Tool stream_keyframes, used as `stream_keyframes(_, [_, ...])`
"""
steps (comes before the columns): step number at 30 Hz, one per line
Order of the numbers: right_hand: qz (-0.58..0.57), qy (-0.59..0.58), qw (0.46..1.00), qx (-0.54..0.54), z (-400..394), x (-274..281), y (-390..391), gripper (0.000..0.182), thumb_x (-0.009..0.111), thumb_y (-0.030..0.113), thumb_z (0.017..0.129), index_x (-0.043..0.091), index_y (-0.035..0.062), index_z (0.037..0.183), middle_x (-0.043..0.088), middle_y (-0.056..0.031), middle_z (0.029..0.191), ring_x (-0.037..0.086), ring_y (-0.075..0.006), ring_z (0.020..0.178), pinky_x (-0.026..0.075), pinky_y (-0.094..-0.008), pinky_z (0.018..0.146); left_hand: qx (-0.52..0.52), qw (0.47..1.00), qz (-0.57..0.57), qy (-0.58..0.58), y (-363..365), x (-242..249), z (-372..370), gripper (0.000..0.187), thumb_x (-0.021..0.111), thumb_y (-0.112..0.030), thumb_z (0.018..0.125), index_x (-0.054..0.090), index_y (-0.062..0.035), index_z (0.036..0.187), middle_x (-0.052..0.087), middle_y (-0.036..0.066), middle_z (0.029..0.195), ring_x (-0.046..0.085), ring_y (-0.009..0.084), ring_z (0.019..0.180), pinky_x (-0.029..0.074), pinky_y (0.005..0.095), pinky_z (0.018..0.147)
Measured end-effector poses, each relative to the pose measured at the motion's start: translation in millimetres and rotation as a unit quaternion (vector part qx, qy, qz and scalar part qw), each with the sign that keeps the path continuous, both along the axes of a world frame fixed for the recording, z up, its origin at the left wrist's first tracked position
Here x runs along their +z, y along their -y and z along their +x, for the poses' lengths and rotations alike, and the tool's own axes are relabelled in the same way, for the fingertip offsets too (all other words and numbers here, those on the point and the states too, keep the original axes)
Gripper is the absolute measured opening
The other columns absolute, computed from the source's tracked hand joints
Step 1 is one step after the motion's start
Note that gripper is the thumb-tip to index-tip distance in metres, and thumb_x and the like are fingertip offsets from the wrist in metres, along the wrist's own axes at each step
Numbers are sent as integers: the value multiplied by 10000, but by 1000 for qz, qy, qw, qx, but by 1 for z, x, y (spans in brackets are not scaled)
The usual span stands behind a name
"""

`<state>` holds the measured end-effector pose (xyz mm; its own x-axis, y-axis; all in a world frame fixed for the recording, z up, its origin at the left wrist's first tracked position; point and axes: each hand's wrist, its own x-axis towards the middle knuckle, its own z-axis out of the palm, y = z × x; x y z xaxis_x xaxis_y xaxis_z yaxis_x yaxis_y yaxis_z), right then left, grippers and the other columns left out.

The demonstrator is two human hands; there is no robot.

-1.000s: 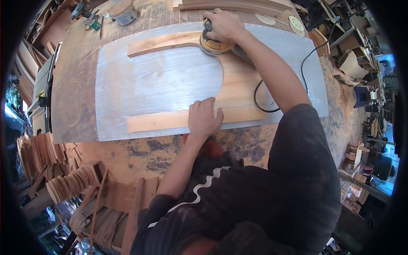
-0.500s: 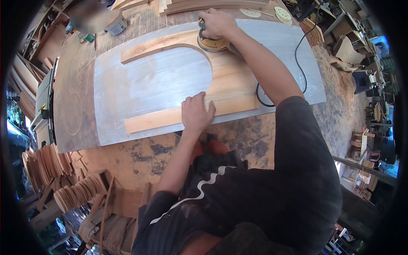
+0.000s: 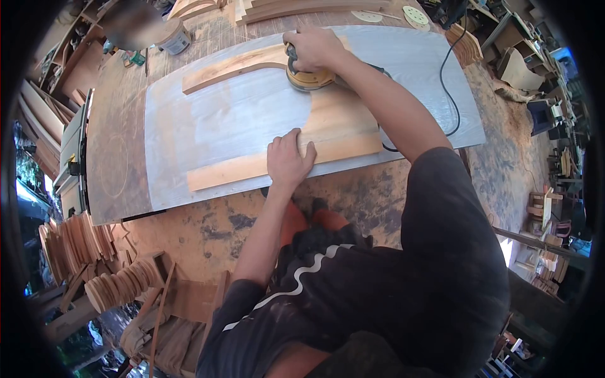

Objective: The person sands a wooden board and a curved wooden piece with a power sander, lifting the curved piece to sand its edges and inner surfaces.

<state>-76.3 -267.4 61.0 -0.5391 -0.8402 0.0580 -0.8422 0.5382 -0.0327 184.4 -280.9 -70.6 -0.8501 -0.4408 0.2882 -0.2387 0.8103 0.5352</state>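
Note:
My right hand (image 3: 317,48) is closed around the top of a yellow and black orbital sander (image 3: 310,79). The sander's pad sits by the inner curve of a pale U-shaped wooden panel (image 3: 346,116), where its far arm meets the solid end. My left hand (image 3: 290,160) lies on the panel's near arm, fingers stretched towards the inner edge and thumb apart. Beneath the panel is a greyish-white sheet (image 3: 252,113) on the worktable. A black cord (image 3: 443,82) curves along the right side of the sheet.
Stacked wooden boards (image 3: 296,7) lie along the table's far edge, beside round sanding discs (image 3: 416,17). A white bucket (image 3: 173,39) stands at the far left. Curved wooden pieces (image 3: 69,246) are stacked at the lower left. Shelves and cluttered wood line the right.
My right hand and the sander have shifted slightly left and towards me, to the inner curve. The left hand stays on the near arm. The whole view has tilted a little.

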Motion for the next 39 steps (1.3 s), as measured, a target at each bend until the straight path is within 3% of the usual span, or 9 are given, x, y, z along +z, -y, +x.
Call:
stream_keyframes(4, [-4,-14,997,78,34,-6,-21,567,779,329,786,640,190,1318,684,-155,1239,706,-376,1105,599,-491,921,5,1000,-6,-12,0,-5,-1,547,738,-346,878,644,-8,1299,710,178,1096,630,365,1014,489,467,934])
stream_keyframes(8, [-4,14,999,31,20,4,-14,584,782,299,789,651,187,1347,683,-167,1268,692,-375,1159,592,-476,948,6,999,8,-40,-1,-1,-3,658,790,-330,847,580,35,1353,666,227,1243,609,402,1139,488,496,1013])
stream_keyframes(13, [-33,-23,999,30,32,-9,-32,567,799,325,769,652,203,1303,681,-139,1255,700,-351,1112,612,-474,888,-4,995,-15,-100,0,1,1,1050,896,-399,766,366,91,1528,487,315,1471,468,478,1364,398,534,1157])
stream_keyframes(19, [-38,9,996,74,86,-1,-44,542,795,328,766,671,199,1278,684,-149,1246,702,-367,1099,622,-475,851,-23,996,6,-84,3,4,6,1235,929,-471,722,250,99,1582,383,343,1555,366,501,1459,322,546,1225])
stream_keyframes(23, [-71,46,992,91,134,-6,-58,474,750,292,777,701,181,1235,688,-170,1203,702,-382,1045,628,-475,787,-12,993,46,-107,12,1,1,1236,967,-448,669,300,92,1559,426,318,1523,411,487,1432,357,540,1199])
stream_keyframes(26, [-112,51,987,108,165,-10,-72,461,739,297,781,708,186,1228,685,-165,1168,696,-367,992,624,-465,752,-63,979,174,-84,23,-13,2,896,951,-297,678,510,-23,1408,559,210,1352,578,388,1262,480,473,1064])
stream_keyframes(29, [-93,92,987,88,174,-4,-79,471,756,320,776,711,196,1228,680,-153,1150,682,-352,992,617,-454,747,-67,963,248,-81,13,11,10,809,937,-280,687,561,-41,1362,618,185,1284,629,389,1178,509,474,1012])
stream_keyframes(35, [-78,93,991,52,156,-3,-77,534,775,332,761,690,218,1275,678,-138,1195,666,-334,1062,613,-446,805,-65,982,167,-64,14,-16,-15,745,926,-271,699,592,-42,1324,672,188,1228,670,377,1120,531,480,964])
stream_keyframes(39, [-81,57,995,-4,106,-8,-69,580,770,327,751,674,235,1316,680,-132,1237,673,-340,1101,612,-458,861,-102,968,222,-65,22,6,-82,752,953,-292,653,617,-48,1281,700,176,1198,678,373,1121,535,473,961])
